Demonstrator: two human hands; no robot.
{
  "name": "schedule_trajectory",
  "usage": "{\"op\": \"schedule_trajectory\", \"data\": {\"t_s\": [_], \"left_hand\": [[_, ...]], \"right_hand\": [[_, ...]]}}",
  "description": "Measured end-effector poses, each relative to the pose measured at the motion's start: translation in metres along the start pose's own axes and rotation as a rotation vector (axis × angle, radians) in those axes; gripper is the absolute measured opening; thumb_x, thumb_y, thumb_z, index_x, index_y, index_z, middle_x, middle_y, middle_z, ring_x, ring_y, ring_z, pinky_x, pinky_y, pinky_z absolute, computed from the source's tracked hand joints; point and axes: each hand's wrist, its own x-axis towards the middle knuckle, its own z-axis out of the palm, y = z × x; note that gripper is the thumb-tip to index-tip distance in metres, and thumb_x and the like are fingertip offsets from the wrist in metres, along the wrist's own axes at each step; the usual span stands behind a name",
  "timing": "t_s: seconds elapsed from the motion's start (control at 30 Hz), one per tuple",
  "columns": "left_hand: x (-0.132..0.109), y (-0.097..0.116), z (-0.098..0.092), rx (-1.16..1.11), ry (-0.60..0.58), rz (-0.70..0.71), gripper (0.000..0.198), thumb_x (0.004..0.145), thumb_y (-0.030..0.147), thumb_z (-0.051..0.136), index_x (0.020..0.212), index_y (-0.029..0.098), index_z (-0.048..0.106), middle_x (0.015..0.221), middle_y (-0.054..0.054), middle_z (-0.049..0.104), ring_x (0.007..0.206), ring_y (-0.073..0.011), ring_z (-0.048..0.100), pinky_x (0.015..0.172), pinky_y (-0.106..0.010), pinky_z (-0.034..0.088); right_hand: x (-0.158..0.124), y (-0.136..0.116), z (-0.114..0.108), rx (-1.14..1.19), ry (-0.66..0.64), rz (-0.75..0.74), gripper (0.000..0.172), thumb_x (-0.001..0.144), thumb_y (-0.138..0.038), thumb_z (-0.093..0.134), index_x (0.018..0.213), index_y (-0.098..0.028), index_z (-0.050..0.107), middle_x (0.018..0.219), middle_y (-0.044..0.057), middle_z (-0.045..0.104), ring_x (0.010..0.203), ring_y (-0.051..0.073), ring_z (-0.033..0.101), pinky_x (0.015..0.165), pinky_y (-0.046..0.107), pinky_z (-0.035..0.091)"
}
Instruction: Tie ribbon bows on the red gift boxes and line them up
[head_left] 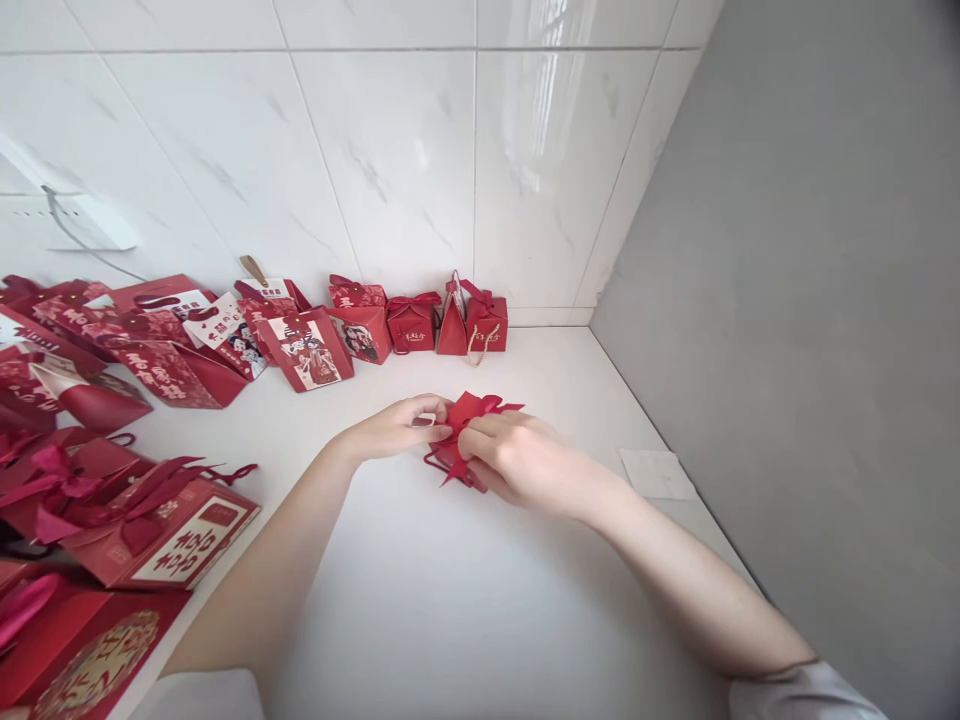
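A small red gift box with a red ribbon bow sits on the white floor in front of me. My left hand pinches the ribbon at the box's left side, fingers closed. My right hand is wrapped over the box from the right, fingers curled on its ribbon and top, hiding most of the box.
A row of small red gift boxes and bags lines the tiled wall. More red boxes with ribbons pile up at the left. A grey wall rises on the right, with a white paper sheet at its foot.
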Motion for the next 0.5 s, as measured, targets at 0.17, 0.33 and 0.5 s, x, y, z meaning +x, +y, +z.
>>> {"op": "schedule_trajectory", "data": {"t_s": [0.17,0.33,0.5], "left_hand": [[-0.024,0.005,0.037,0.018,-0.052,0.015,0.023,0.084,0.038,0.067,0.078,0.019,0.054,0.094,-0.006,0.066,0.077,-0.0178,0.06,0.063,-0.027,0.049],[-0.052,0.006,0.073,-0.017,-0.07,0.028,0.021,0.087,0.036,0.064,0.082,0.02,0.052,0.118,-0.013,0.066,0.098,-0.0246,0.062,0.073,-0.031,0.052],[-0.062,-0.005,0.071,-0.006,0.114,0.135,0.019,0.089,0.036,0.059,0.079,0.021,0.053,0.116,-0.013,0.067,0.104,-0.0275,0.06,0.091,-0.041,0.048]], "right_hand": [[-0.028,-0.044,-0.032,0.09,-0.264,-0.048,0.018,0.085,-0.002,0.052,0.081,-0.018,0.059,0.076,0.003,0.063,0.062,0.015,0.049,0.058,0.028,0.036],[-0.061,-0.069,-0.06,0.239,-0.415,-0.227,0.009,0.088,-0.024,0.067,0.087,-0.021,0.059,0.079,0.001,0.066,0.072,0.017,0.058,0.061,0.03,0.041],[-0.087,-0.07,-0.082,0.21,-0.328,-0.066,0.019,0.082,-0.024,0.074,0.085,-0.025,0.056,0.077,0.0,0.064,0.065,0.018,0.057,0.055,0.033,0.042]]}}
